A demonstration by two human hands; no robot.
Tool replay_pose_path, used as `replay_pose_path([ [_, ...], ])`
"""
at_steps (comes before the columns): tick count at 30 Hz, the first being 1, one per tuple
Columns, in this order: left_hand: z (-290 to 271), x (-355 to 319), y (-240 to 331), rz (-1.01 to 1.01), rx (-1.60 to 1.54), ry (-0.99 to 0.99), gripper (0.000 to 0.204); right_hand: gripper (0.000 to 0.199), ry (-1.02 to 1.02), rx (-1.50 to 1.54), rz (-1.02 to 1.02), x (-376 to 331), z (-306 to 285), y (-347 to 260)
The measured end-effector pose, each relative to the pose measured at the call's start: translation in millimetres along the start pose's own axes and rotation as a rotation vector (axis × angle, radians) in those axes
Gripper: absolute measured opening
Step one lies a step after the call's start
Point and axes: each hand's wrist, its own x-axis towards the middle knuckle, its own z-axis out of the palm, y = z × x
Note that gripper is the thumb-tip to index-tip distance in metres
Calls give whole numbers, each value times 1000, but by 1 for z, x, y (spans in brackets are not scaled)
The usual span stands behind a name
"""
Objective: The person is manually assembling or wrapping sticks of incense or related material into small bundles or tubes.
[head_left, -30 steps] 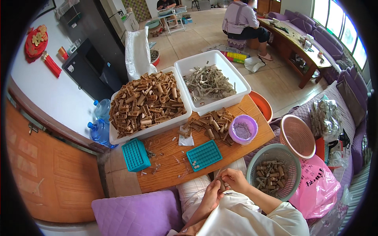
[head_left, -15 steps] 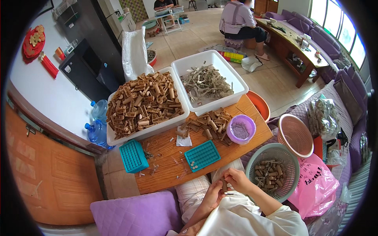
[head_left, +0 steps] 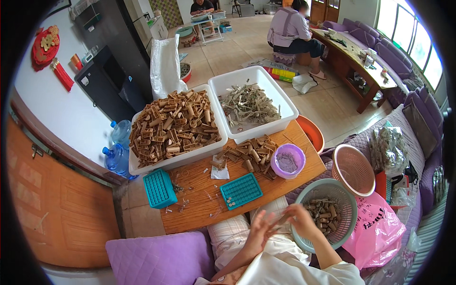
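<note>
Above my lap, my left hand (head_left: pixel 259 232) has its fingers stretched out and apart, with nothing plainly in it. Close beside it, my right hand (head_left: pixel 303 222) is blurred by motion and pinches a small brown tube-shaped piece (head_left: pixel 284 219). Right of that hand stands a grey-green basket (head_left: pixel 352 204) with similar brown pieces (head_left: pixel 327 214) and thin greyish strips inside. On the wooden table (head_left: pixel 199 213) in front of me, a teal tray (head_left: pixel 241 191) with rows of pockets holds several small round discs at its near left corner. A loose pile of brown pieces (head_left: pixel 256 151) lies beyond it.
A white bin (head_left: pixel 142 167) heaped with brown pieces and another white bin (head_left: pixel 290 111) with greyish strips stand behind. Also near are a purple tub (head_left: pixel 299 171), a teal block (head_left: pixel 156 190), a pink basket (head_left: pixel 354 183) and a pink bag (head_left: pixel 375 228). Two people sit farther off.
My hands were together around the brown piece. They have moved apart, the right one going up and right toward the grey-green basket with the piece, while the left has opened.
</note>
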Motion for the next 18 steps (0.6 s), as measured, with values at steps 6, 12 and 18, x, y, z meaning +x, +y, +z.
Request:
replay_pose_path([
  [6, -31, 9, 23, 398, -146, 388, 28, 20, 885, 23, 99, -19, -79, 18],
  [12, -38, 1, 55, 515, 12, 402, 25, 25, -354, -913, 742, -42, -126, 3],
  [18, -37, 19, 191, 1090, 778, 716, 20, 33, 61, -908, 484, -4, -120, -17],
])
